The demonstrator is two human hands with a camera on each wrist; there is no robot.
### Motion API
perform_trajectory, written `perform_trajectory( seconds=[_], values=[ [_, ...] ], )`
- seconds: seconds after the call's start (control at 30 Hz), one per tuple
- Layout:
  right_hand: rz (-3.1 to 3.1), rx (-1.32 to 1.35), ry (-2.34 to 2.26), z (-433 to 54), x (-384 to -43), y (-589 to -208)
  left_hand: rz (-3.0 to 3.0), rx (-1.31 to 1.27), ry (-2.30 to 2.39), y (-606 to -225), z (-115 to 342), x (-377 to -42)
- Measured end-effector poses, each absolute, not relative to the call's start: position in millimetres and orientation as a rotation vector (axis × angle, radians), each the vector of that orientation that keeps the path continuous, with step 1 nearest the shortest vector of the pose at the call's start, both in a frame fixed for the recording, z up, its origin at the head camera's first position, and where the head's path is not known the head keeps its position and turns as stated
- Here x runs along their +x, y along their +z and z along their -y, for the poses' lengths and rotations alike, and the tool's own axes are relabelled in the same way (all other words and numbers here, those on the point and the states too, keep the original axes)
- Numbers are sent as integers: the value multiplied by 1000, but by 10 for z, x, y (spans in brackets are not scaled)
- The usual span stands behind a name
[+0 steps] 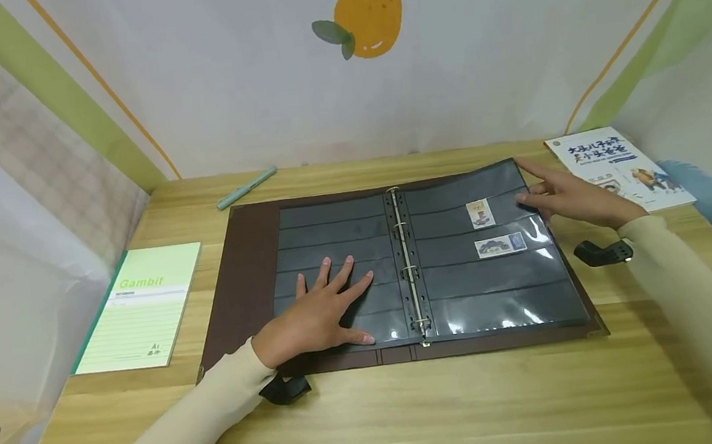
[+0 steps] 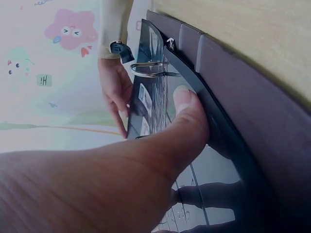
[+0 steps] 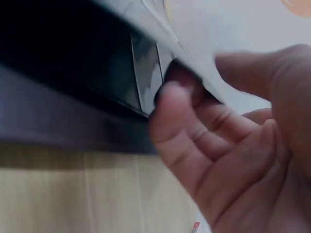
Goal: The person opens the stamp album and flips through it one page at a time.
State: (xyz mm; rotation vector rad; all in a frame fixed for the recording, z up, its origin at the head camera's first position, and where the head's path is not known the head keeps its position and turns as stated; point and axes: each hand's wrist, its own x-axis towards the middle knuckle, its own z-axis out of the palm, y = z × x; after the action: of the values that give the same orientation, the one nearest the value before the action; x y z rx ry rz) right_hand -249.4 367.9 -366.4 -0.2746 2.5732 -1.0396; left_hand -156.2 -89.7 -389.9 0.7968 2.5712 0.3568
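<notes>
A stamp album (image 1: 221,288) with a dark brown cover lies open, its black pocket pages held on metal rings (image 1: 408,273). My left hand (image 1: 308,323) rests on the left page (image 1: 329,214) with its fingers spread; its thumb (image 2: 187,109) touches that page near the rings. At the outer edge of the right page (image 1: 498,308), my right hand (image 1: 567,198) pinches the sheet, thumb above and fingers (image 3: 175,116) curled beneath. That page's upper outer corner is lifted. One upright stamp (image 1: 480,214) and one wide stamp (image 1: 500,245) sit in its pockets.
A pale green notebook (image 1: 141,305) lies left of the album. Behind the album is a light green pen (image 1: 247,188). At the back right lies a white picture book (image 1: 620,166), close to the right forearm. A printed curtain (image 1: 247,80) hangs behind the wooden table (image 1: 418,420).
</notes>
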Motion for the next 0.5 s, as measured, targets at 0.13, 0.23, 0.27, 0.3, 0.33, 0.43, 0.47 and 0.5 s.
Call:
perform_trajectory(
  seconds=[0.13,0.23,0.27,0.3,0.33,0.43,0.47,0.5],
  values=[
    [-2573,-246,-1138,-3644,-2458,-3593,-2577,797,349,-3873,904,-1569],
    [-2541,-243,-1297,-3584,-2465,-3535,-2569,786,338,-3863,895,-1567],
    [-2517,-249,-1363,-3558,-2470,-3512,-2567,782,332,-3864,891,-1565],
    [-2481,-254,-1436,-3532,-2480,-3490,-2565,777,329,-3864,887,-1562],
    [-2437,-250,-1518,-3504,-2491,-3465,-2563,771,325,-3865,882,-1561],
    [-2320,-215,-1748,-3392,-2521,-3376,-2570,779,323,-3868,880,-1560],
    [-2278,-204,-1820,-3357,-2525,-3343,-2572,783,323,-3868,878,-1561],
    [-2230,-196,-1888,-3323,-2529,-3310,-2574,788,322,-3864,876,-1562]
  ],
)
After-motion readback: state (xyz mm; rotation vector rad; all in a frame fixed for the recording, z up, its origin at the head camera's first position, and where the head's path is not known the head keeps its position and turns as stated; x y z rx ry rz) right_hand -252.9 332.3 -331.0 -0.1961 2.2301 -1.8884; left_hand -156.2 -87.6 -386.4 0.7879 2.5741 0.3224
